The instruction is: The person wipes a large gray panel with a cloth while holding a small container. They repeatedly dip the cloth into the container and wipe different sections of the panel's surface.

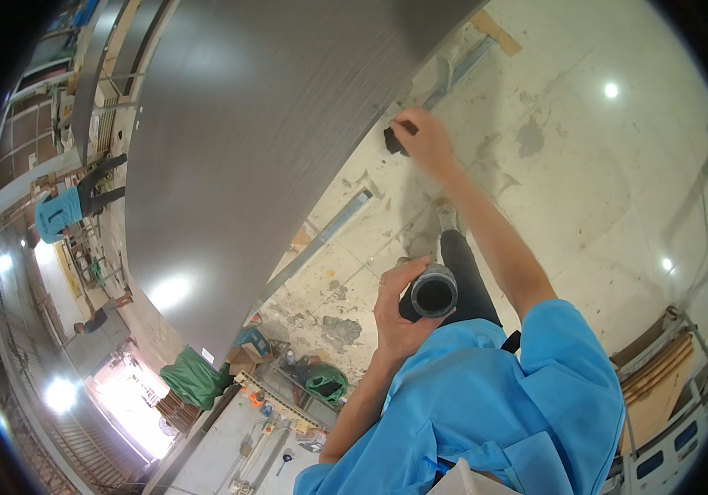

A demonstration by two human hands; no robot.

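A large brushed grey metal sheet [246, 140], smooth with a fine straight grain and a soft sheen, fills the upper left and centre of the frame, curving with the lens. To its right lies a pale concrete floor [601, 181], blotched and scuffed, with ceiling lights mirrored in it.

My right hand [430, 140], upper centre, is at the sheet's right edge, fingers closed around a small black block [392, 140] pressed to the metal (what kind of pad it is, I cannot tell). My left hand [399, 307], lower centre, is wrapped around a dark cylinder with a grey rim [434, 293], its open round end facing up at me.

The sheet looks evenly brushed with no plain boundary between worked and unworked metal, so I judge the job to be somewhere along the edge; how much is left I cannot say.

Another person in a blue shirt [61, 210] bends at the far left.
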